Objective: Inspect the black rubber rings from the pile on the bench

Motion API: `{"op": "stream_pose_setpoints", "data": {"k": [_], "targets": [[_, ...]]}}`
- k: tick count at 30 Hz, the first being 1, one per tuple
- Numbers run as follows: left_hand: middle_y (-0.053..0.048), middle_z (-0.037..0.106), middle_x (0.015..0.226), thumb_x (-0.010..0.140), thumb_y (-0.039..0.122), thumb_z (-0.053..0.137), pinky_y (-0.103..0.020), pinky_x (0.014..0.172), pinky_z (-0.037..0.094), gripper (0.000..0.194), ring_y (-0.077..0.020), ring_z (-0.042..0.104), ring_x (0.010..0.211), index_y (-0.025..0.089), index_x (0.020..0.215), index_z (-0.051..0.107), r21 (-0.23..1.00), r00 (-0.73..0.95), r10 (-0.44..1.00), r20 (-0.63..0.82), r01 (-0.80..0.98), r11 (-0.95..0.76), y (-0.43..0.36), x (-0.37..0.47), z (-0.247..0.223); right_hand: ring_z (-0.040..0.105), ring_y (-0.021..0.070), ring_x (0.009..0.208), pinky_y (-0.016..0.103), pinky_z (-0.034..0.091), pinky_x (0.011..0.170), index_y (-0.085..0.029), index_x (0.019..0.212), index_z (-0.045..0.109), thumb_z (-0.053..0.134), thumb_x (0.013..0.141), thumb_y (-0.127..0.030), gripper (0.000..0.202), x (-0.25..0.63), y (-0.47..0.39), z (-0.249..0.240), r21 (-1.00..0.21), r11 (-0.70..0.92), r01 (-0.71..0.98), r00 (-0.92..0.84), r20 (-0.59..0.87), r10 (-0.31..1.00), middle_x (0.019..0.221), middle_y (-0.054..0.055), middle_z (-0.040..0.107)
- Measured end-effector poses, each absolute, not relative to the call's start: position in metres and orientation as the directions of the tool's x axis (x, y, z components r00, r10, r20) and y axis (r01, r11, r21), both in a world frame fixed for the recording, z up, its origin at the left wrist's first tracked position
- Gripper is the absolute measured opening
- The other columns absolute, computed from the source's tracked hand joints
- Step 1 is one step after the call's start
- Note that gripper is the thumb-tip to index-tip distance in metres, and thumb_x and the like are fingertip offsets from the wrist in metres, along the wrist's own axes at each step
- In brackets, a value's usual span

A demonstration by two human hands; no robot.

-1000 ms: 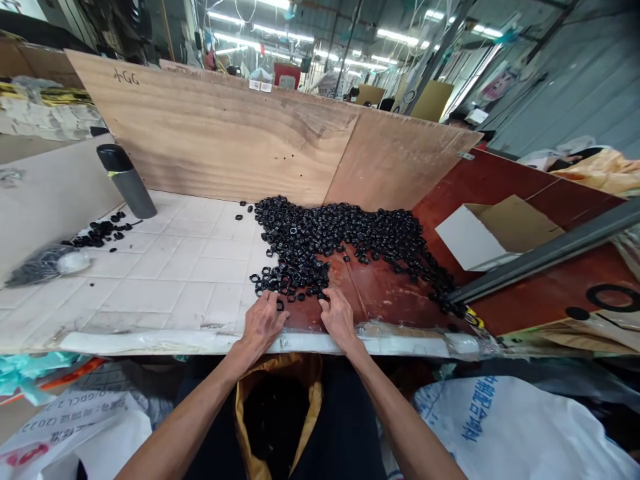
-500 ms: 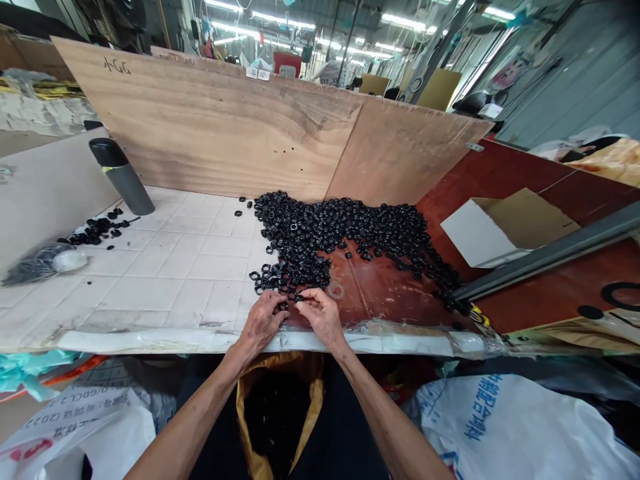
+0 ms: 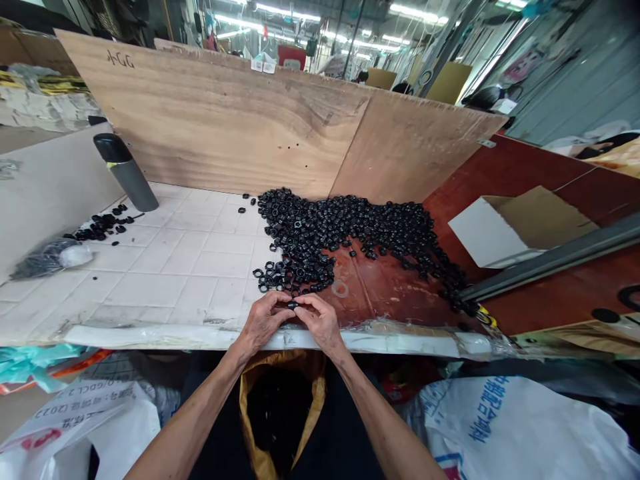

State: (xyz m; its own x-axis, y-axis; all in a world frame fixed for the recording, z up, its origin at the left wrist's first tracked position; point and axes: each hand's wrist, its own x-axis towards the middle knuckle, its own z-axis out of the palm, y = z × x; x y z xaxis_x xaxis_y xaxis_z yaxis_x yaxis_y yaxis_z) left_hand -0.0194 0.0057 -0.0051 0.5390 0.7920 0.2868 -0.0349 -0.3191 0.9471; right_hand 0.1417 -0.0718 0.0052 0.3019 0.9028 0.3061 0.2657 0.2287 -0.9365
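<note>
Near the table's front edge, my left hand (image 3: 263, 320) and my right hand (image 3: 320, 321) meet with their fingertips pinched round a small black part (image 3: 293, 305). Both hands grip it from opposite sides. Just beyond the fingers lies a large pile of small black rings (image 3: 345, 223), which spreads along the wooden board and comes forward to the hands. Some single rings lie loose on the white surface left of the pile.
An open yellow-edged bag (image 3: 246, 407) with dark contents is below the table edge. At the left are a dark bottle (image 3: 131, 180), a plastic bag (image 3: 47, 259) and scattered black pieces (image 3: 100, 227). An open carton (image 3: 493, 233) and a metal bar (image 3: 550, 260) are at the right.
My hands have come together, fingertips now meeting at one black part; before, they were slightly apart, each at its own piece. The whole view has shifted slightly.
</note>
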Motion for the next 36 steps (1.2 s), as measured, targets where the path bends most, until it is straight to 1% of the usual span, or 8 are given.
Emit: {"op": "stream_pose_setpoints", "data": {"k": [7,12,16,19,23,29,33,36], "targets": [[-0.006,0.073,0.103,0.090,0.027,0.072,-0.035,0.090,0.058,0.017,-0.0193,0.070,0.096,0.020,0.105,0.072,0.888,0.523,0.750,0.405,-0.028,-0.459,0.006,-0.020,-0.003,0.072,0.0193,0.077,0.030,0.061,0.069,-0.021,0.106,0.070,0.070,0.085,-0.033,0.024,0.139,-0.071,-0.001,-0.965,0.145,0.216,0.357,0.216,0.909,0.093,0.006,0.074],[-0.006,0.072,0.105,0.089,0.025,0.072,-0.034,0.090,0.057,0.018,-0.0187,0.070,0.098,0.021,0.107,0.072,0.881,0.522,0.747,0.412,-0.017,-0.474,0.004,-0.018,-0.004,0.067,0.0158,0.053,0.027,0.057,0.060,-0.021,0.105,0.064,0.061,0.094,-0.036,0.019,0.135,-0.074,0.002,-0.934,0.130,0.333,0.336,0.246,0.909,0.062,-0.002,0.065],[-0.006,0.071,0.106,0.089,0.025,0.072,-0.032,0.084,0.058,0.016,-0.0186,0.070,0.096,0.020,0.104,0.071,0.907,0.515,0.769,0.380,-0.045,-0.418,0.005,-0.019,-0.004,0.069,0.0151,0.059,0.025,0.056,0.059,-0.021,0.111,0.063,0.062,0.092,-0.039,0.026,0.137,-0.077,0.002,-0.943,0.150,0.298,0.277,0.236,0.931,0.080,0.001,0.070],[-0.006,0.071,0.104,0.089,0.024,0.072,-0.033,0.088,0.057,0.015,-0.0189,0.069,0.096,0.020,0.103,0.071,0.896,0.517,0.758,0.397,-0.041,-0.442,0.004,-0.020,-0.003,0.059,0.0123,0.050,0.023,0.048,0.053,-0.020,0.090,0.065,0.058,0.094,-0.041,0.022,0.137,-0.076,0.002,-0.928,0.112,0.355,0.281,0.220,0.934,0.066,-0.002,0.064],[-0.006,0.071,0.104,0.089,0.022,0.072,-0.035,0.091,0.056,0.015,-0.0195,0.069,0.099,0.020,0.104,0.070,0.886,0.535,0.735,0.416,-0.056,-0.461,0.004,-0.020,-0.003,0.049,0.0119,0.050,0.024,0.040,0.055,-0.020,0.058,0.053,0.047,0.101,-0.041,0.048,0.136,-0.073,0.002,-0.820,0.096,0.564,0.313,0.319,0.895,0.052,-0.002,0.052],[-0.006,0.068,0.109,0.088,0.020,0.071,-0.033,0.086,0.060,0.018,-0.0186,0.070,0.098,0.021,0.106,0.070,0.925,0.498,0.787,0.364,-0.095,-0.368,0.004,-0.019,-0.011,0.054,0.0135,0.056,0.024,0.044,0.057,-0.019,0.096,0.068,0.052,0.098,-0.040,0.027,0.136,-0.078,0.006,-0.876,0.132,0.464,0.318,0.303,0.898,0.065,-0.002,0.060],[-0.006,0.068,0.109,0.088,0.019,0.071,-0.033,0.087,0.060,0.018,-0.0195,0.070,0.100,0.021,0.106,0.070,0.934,0.484,0.805,0.343,-0.084,-0.348,0.003,-0.020,-0.012,0.052,0.0137,0.054,0.025,0.043,0.057,-0.020,0.068,0.063,0.053,0.098,-0.041,0.038,0.137,-0.080,0.008,-0.867,0.129,0.482,0.285,0.294,0.912,0.058,-0.001,0.056],[-0.007,0.068,0.109,0.088,0.019,0.070,-0.033,0.085,0.061,0.018,-0.0194,0.070,0.099,0.020,0.106,0.070,0.932,0.481,0.804,0.350,-0.092,-0.351,0.003,-0.020,-0.010,0.056,0.0144,0.061,0.025,0.046,0.060,-0.019,0.085,0.069,0.060,0.093,-0.040,0.025,0.136,-0.080,0.010,-0.876,0.143,0.460,0.308,0.309,0.900,0.072,0.001,0.064]]}}
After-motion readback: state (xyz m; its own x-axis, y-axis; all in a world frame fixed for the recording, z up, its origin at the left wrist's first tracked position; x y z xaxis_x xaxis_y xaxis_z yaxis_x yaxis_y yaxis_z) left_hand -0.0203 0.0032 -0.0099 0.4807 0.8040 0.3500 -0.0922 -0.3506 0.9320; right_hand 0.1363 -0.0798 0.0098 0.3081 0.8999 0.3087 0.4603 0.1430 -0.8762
